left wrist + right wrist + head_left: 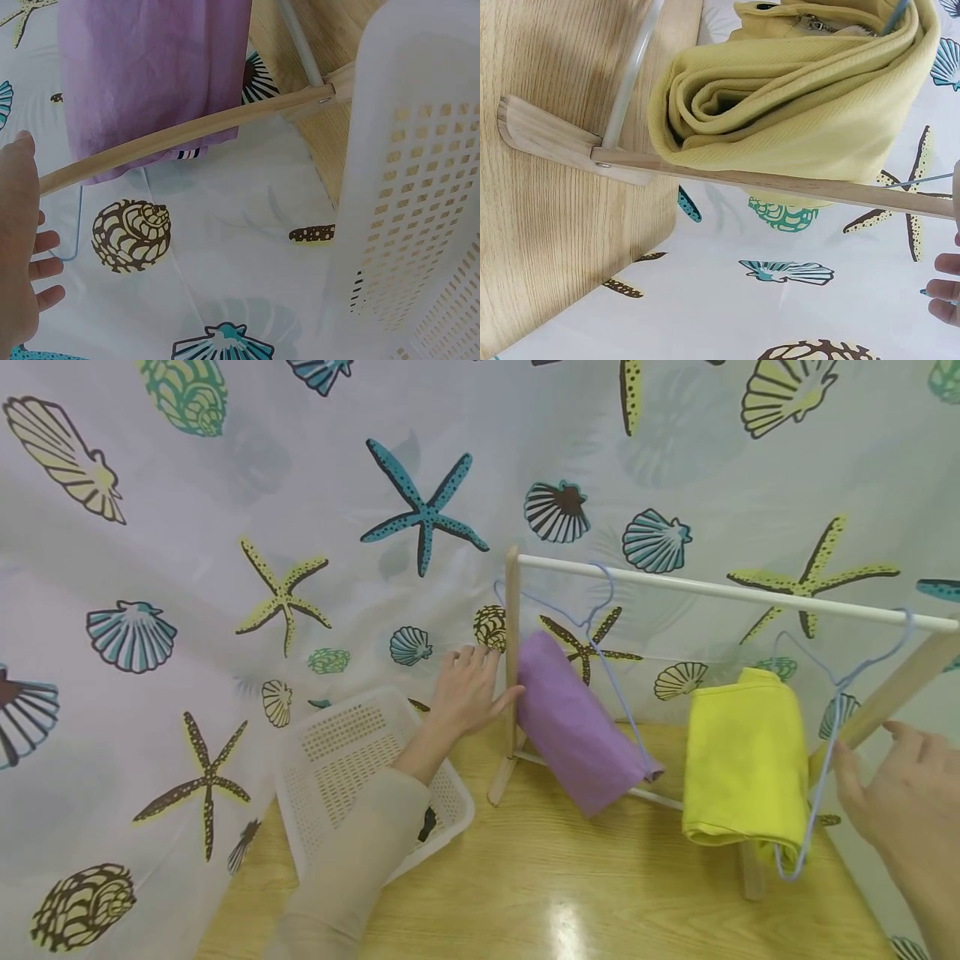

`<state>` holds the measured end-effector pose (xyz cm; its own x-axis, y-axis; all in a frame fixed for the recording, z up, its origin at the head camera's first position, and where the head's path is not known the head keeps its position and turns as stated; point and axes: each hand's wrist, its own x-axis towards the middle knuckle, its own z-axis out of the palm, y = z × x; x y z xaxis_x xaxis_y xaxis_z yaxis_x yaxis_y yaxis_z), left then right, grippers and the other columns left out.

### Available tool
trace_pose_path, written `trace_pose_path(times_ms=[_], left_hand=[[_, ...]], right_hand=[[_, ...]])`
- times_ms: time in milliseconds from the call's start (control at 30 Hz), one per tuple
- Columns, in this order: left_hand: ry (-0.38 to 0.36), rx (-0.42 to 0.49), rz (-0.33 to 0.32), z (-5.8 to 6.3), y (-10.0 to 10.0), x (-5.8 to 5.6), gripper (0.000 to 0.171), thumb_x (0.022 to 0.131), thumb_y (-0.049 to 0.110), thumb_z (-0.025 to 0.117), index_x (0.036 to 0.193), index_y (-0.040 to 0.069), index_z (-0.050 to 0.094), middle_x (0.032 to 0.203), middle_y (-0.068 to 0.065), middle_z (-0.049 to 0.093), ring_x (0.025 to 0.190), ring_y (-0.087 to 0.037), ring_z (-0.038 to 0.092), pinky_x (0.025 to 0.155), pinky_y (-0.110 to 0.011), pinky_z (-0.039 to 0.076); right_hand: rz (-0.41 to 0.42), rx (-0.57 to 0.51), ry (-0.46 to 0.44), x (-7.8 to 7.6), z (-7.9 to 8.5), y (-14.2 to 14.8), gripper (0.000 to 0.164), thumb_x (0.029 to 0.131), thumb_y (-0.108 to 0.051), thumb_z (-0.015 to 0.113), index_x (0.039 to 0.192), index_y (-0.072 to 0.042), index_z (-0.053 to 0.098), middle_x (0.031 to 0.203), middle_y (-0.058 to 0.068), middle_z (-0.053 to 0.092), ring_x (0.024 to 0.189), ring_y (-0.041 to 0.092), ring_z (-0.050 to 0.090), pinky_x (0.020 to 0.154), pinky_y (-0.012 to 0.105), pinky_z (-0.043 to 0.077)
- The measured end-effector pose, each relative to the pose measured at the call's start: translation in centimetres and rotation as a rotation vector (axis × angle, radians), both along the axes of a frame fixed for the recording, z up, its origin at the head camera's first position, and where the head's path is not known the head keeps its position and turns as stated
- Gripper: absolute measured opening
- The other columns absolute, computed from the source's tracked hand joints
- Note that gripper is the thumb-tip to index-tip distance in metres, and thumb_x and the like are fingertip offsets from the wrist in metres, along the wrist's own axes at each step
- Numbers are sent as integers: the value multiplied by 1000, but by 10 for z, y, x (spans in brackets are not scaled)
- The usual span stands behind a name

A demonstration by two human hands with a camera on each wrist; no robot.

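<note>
A small clothes rack has wooden posts and a white rail point(675, 581). Two blue hangers hang from it: one carries a folded purple cloth item point(573, 722), tilted with its lower end to the right; the other carries a folded yellow garment point(746, 760), whose zipper shows in the right wrist view. My left hand point(468, 689) is at the left post point(513, 652), fingers extended and thumb pointing at the post. Beside the right post point(892, 685) is my right hand point(911, 785), fingers loosely bent and thumb close to the wood. Neither hand holds anything.
A white perforated plastic basket point(352, 727) stands left of the rack, under my left forearm, with a small black item point(427, 824) inside. The rack stands on a wood-grain table point(600, 885). A curtain point(187, 543) printed with shells and starfish surrounds the back and sides.
</note>
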<state>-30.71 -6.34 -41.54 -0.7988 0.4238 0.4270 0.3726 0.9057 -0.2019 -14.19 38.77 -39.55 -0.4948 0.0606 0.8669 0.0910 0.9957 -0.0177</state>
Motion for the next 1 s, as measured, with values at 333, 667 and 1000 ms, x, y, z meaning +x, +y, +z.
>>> trace_pose_path(times_ms=[333, 667, 1000], left_hand=[[-9, 48, 5, -9, 13, -15, 62, 93, 66, 41, 117, 10, 55, 116, -8, 59, 107, -26, 53, 94, -42, 45], [59, 61, 6, -9, 19, -24, 48, 94, 55, 51, 110, 9, 57, 108, -8, 63, 101, -26, 57, 88, -40, 47], [182, 53, 3, -14, 22, -27, 37, 91, 46, 56, 94, 9, 57, 90, -5, 63, 87, -25, 59, 77, -38, 46]], right_hand=[[-24, 115, -84, -21, -26, 41, 83, 94, -57, 28, 102, 21, 55, 79, 38, 57, 61, 51, 50, 43, 49, 34], [-29, 172, -96, -22, -27, 44, 67, 98, -46, 33, 76, 16, 48, 66, 30, 49, 50, 41, 43, 42, 44, 30], [-22, 199, -110, -29, -29, 46, 62, 99, -41, 33, 66, 10, 43, 57, 21, 40, 45, 32, 33, 41, 38, 23]])
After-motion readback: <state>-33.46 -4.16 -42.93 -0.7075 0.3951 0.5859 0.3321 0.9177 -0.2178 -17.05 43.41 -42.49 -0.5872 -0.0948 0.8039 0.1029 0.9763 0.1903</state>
